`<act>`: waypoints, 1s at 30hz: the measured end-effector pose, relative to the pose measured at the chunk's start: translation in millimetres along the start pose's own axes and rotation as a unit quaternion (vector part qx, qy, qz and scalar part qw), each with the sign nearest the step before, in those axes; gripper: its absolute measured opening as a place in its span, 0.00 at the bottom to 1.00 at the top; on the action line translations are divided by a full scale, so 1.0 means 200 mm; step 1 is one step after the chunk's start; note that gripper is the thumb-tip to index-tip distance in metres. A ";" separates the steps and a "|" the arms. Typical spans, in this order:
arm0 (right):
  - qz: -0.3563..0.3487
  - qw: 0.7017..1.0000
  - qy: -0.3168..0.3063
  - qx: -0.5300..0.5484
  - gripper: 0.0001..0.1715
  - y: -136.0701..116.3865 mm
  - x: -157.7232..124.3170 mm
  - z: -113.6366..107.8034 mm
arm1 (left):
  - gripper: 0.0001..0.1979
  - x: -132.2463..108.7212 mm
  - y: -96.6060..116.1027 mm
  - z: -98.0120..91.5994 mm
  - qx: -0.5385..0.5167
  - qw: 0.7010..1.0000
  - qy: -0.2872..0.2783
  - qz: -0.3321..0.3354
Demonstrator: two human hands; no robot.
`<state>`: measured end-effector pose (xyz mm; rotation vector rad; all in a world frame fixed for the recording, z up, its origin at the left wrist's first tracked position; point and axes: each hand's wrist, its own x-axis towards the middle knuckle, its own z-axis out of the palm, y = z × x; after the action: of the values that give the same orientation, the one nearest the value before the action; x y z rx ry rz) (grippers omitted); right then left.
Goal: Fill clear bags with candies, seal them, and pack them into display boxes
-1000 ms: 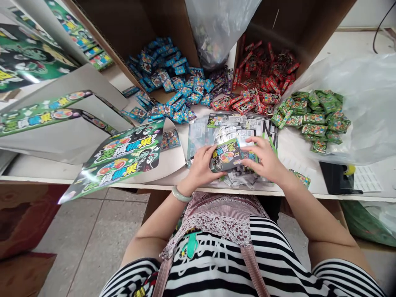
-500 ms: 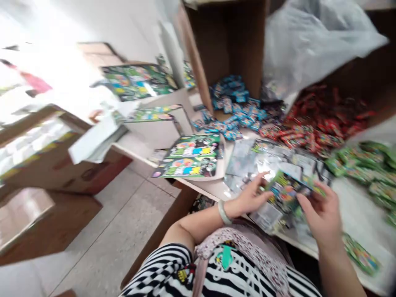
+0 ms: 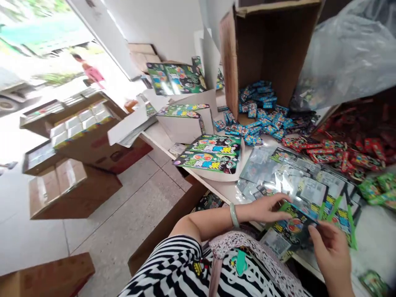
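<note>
Both my hands hold one printed plastic packet (image 3: 293, 225) just above the table's near edge. My left hand (image 3: 266, 208), with a pale bangle on its wrist, grips the packet's left side with its fingers closed on it. My right hand (image 3: 329, 249) pinches the packet's right edge. Beneath it lies a spread of several clear and printed packets (image 3: 291, 175). Behind them are heaps of small wrapped sweets: blue ones (image 3: 258, 117) spilling from a tipped cardboard box (image 3: 262, 45), red ones (image 3: 337, 150), and green ones (image 3: 379, 189) at the right.
Green printed card sheets (image 3: 213, 153) lie on the white table (image 3: 161, 138) beside a folded display box (image 3: 184, 115). Cardboard cartons (image 3: 74, 144) stand on the floor at the left. A large clear plastic bag (image 3: 349, 53) hangs at the top right. A person passes outside.
The view has swung to the left, so the floor cartons and the doorway now show. Both hands still hold the packet, which sits lower and nearer the table's edge.
</note>
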<state>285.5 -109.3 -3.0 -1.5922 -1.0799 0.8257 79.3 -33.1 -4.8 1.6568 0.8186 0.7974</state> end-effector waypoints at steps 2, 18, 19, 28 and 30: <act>-0.018 0.999 -0.040 -0.012 0.13 -0.05 0.02 -0.01 | 0.09 0.02 0.03 0.00 -0.019 0.999 0.035 0.002; -0.024 0.987 -0.071 0.139 0.22 -0.07 0.07 0.01 | 0.10 0.07 0.09 0.00 -0.151 0.985 0.080 0.021; -0.049 0.989 -0.075 0.115 0.15 -0.08 0.08 0.00 | 0.11 0.07 0.09 0.00 -0.160 0.984 0.076 0.020; -0.085 0.990 -0.114 -0.006 0.08 -0.23 0.12 -0.06 | 0.08 0.10 0.17 -0.02 -0.066 0.994 0.060 0.069; -0.031 0.992 -0.124 0.019 0.11 -0.24 0.14 -0.05 | 0.07 0.13 0.19 -0.02 -0.076 0.995 0.057 0.027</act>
<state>293.1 -81.7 46.0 -1.4432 -1.2743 1.0153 93.9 -17.3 35.1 1.5140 0.7740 0.9747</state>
